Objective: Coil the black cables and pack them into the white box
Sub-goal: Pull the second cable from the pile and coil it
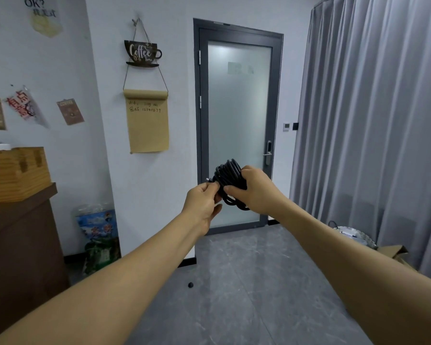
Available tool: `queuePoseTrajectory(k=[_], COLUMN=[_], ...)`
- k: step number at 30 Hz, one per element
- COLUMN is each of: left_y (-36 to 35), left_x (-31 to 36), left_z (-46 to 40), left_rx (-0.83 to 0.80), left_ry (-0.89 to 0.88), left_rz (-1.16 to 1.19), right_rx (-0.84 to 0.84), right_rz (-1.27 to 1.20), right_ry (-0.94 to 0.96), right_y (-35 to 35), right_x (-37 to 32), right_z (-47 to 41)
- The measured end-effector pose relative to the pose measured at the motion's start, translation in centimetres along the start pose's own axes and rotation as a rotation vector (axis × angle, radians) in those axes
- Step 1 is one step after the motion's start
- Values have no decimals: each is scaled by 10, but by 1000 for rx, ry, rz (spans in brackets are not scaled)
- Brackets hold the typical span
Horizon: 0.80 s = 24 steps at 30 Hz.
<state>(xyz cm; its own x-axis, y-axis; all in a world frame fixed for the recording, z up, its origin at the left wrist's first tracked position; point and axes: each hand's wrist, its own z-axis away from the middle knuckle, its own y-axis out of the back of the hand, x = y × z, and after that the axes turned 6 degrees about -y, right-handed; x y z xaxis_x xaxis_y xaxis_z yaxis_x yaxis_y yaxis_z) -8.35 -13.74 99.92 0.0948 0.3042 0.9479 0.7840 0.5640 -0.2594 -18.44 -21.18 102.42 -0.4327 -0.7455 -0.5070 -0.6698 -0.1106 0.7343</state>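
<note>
The right hand point(255, 189) grips the coiled black cable point(230, 175) while the left hand point(204, 202) pinches its end, likely tucking next.

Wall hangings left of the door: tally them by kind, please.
Coffee-cup sign: 1
Kraft paper roll with handwriting: 1
Small card: 1
Red-lettered paper: 1
Total clearly countable: 4; others are cut off at the frame's left edge.

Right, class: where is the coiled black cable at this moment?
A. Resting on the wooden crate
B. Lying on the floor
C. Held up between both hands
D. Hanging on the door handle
C: the cable is gripped by the left hand and right hand, up before the door.
</note>
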Motion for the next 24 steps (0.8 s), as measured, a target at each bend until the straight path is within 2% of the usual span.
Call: queuePoseTrajectory(k=[7, 13, 16, 19, 24], left_y=[1, 1, 4, 4, 9], left_x=[1, -3, -2, -3, 3], left_z=[2, -3, -7, -10, -10], left_rx=[-4, 39, 59, 74, 71], left_ry=[91, 187, 228, 217, 254], left_rz=[113, 369, 444, 378, 77], right_rx=[-38, -96, -173, -230, -281], right_rz=[-121, -126, -22, 179, 494], right_ry=[-86, -134, -121, -78, 0], right_y=[5, 0, 1, 1, -8], right_x=[2, -1, -5, -8, -12], right_z=[1, -4, -11, -18, -16])
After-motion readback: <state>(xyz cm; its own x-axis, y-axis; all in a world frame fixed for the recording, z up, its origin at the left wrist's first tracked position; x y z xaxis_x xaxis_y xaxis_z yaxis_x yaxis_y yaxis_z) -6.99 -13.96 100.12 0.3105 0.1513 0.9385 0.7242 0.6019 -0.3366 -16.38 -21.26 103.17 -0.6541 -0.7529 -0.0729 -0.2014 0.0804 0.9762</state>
